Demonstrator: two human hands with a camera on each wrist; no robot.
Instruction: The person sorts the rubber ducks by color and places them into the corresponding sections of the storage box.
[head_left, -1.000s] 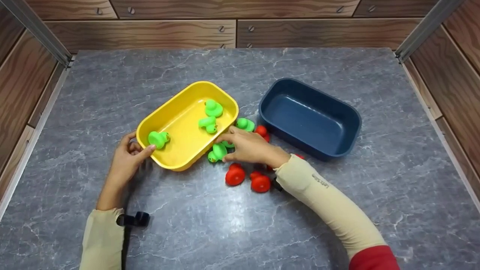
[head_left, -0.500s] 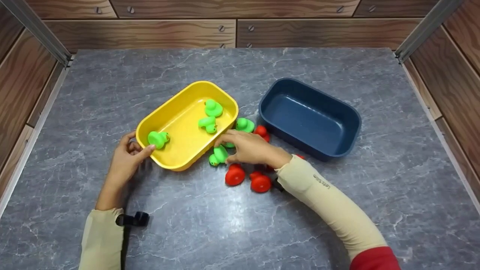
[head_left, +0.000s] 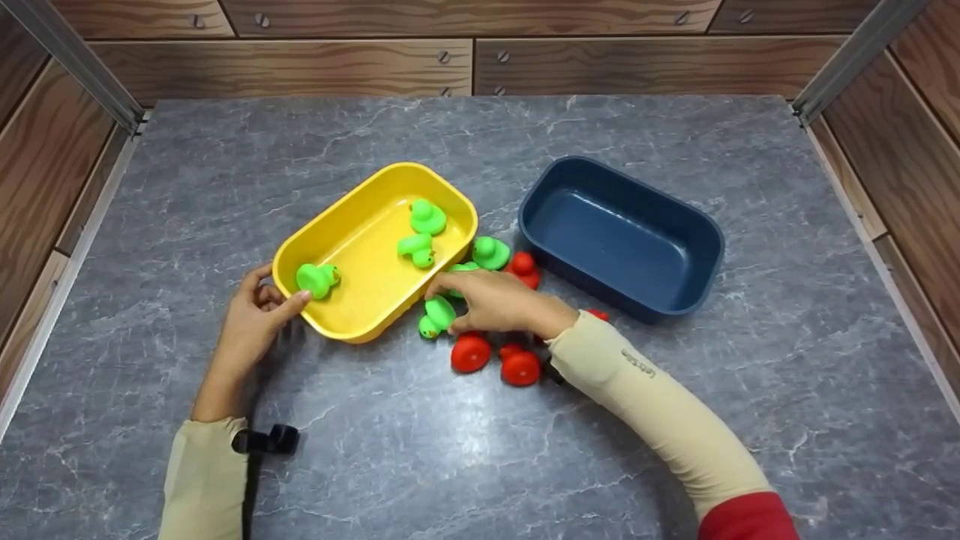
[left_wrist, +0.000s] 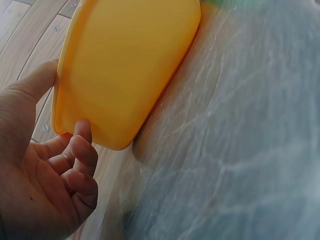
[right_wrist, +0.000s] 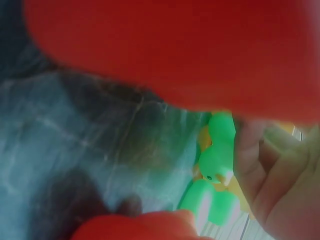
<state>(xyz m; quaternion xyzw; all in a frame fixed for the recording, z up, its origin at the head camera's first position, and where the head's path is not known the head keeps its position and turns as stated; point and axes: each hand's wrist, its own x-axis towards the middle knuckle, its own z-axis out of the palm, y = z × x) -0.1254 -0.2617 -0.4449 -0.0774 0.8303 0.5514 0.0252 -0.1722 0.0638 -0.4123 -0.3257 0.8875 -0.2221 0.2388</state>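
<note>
A yellow tub [head_left: 375, 274] stands left of centre, tilted in the head view, with green rubber ducks [head_left: 316, 280] inside it. My left hand [head_left: 259, 322] grips its near left corner, thumb over the rim and fingers below; the left wrist view shows the tub's wall [left_wrist: 125, 70] beside the curled fingers. Along the tub's right side, my right hand [head_left: 499, 300] has thumb and fingertips around a green rubber duck [head_left: 437, 315] on the table. Another green duck [head_left: 491, 253] lies beyond that hand. Red ducks partly block the right wrist view, where green ducks [right_wrist: 212, 160] sit by the fingers.
A dark blue tub [head_left: 622, 240] with nothing in it stands at the right. Red rubber ducks [head_left: 470, 352] lie between the tubs and nearer me, some partly under my right forearm. Wood-patterned walls [head_left: 285, 67] border the grey marbled table [head_left: 420, 465].
My right hand has shifted slightly towards me, and the green duck at its fingertips has moved a little the same way. The left hand and both tubs stay in place.
</note>
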